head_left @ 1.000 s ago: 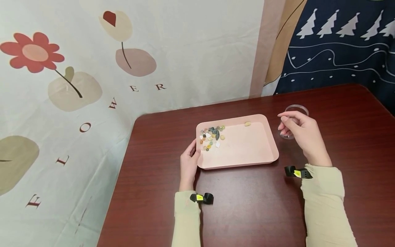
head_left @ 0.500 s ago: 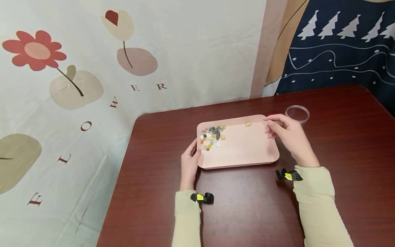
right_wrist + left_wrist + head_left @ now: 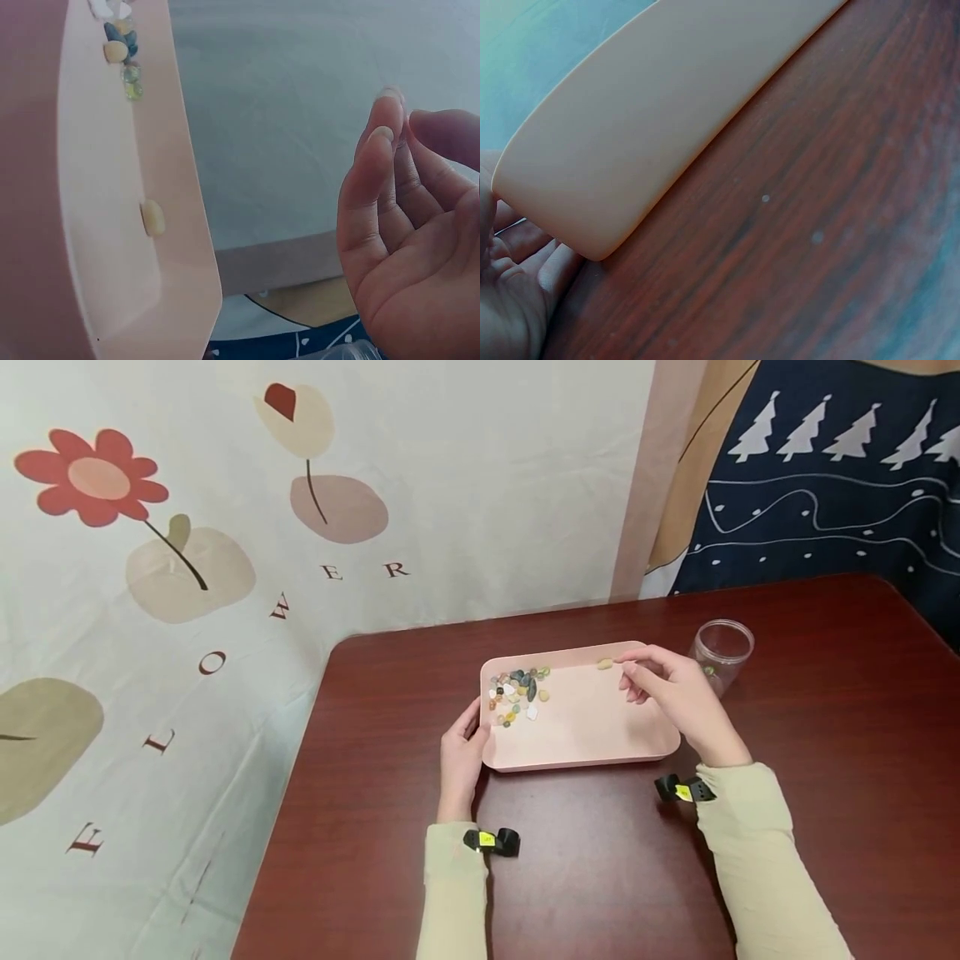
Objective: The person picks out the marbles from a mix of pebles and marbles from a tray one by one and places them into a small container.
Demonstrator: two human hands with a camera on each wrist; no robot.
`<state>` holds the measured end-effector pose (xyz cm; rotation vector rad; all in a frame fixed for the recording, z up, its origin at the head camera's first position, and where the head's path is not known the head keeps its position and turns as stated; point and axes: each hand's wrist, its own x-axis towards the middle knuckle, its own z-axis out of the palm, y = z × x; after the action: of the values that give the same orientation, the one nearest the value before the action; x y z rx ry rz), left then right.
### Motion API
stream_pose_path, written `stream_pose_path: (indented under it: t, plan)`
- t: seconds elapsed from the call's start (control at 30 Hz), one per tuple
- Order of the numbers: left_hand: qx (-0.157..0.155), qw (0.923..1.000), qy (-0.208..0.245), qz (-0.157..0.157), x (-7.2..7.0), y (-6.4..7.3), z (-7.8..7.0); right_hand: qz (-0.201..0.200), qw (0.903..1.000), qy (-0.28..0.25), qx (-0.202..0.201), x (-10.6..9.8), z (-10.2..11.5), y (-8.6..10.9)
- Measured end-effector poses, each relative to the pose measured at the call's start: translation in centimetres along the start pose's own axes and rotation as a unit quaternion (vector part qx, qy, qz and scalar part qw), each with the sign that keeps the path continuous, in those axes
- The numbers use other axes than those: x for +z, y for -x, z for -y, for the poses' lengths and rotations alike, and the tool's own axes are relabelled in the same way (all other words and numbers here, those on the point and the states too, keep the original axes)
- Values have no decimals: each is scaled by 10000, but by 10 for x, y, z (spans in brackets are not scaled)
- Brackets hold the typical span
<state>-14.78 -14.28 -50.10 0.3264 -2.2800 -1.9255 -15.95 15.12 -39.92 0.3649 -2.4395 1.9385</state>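
Note:
A shallow pink tray lies on the dark red table with a cluster of small stones at its left end. A single yellowish stone sits apart near the tray's far edge. My left hand holds the tray's left side, thumb at the rim and fingers along the outer wall. Over the tray's right end hovers my right hand, thumb and fingertips close together. Nothing shows between those fingers in the right wrist view, where the yellowish stone lies to the left of them.
A clear plastic jar with something small and green inside stands right of the tray, partly behind my right hand. Along the table's far side hangs a white flower-print cloth, with a navy tree-print cloth at the right.
My right hand has moved left from over the jar to over the tray's right end, close to the lone yellowish stone. My left hand has stayed on the tray.

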Motion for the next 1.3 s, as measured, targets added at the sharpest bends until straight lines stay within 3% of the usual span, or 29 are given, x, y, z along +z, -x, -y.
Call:
stream_pose_path:
  t: [0.2,0.4,0.57,0.73,0.87,1.13,1.3]
  plan:
    - [62,9998,124,120,-2,3,-11,249,9991,349,-67,6,26,-4]
    - [48,9999,53,149,-2,10,-26,513,9971,560,78,9,17,-15]
    - [-9,9999,68,158,-2,7,-21,752,9921,953,308,12,2,-27]
    - [11,9998,135,140,-2,-1,-5,942,9869,1285,261,16,-1,-38]
    - [43,9999,66,76,-1,-2,-2,1129,9839,1367,242,17,0,-45]
    - [14,9997,166,150,-1,-3,-6,1428,9762,1564,461,24,1,-58]
    - [-25,9997,164,181,-4,5,-21,1561,9695,1785,619,28,-4,-66]
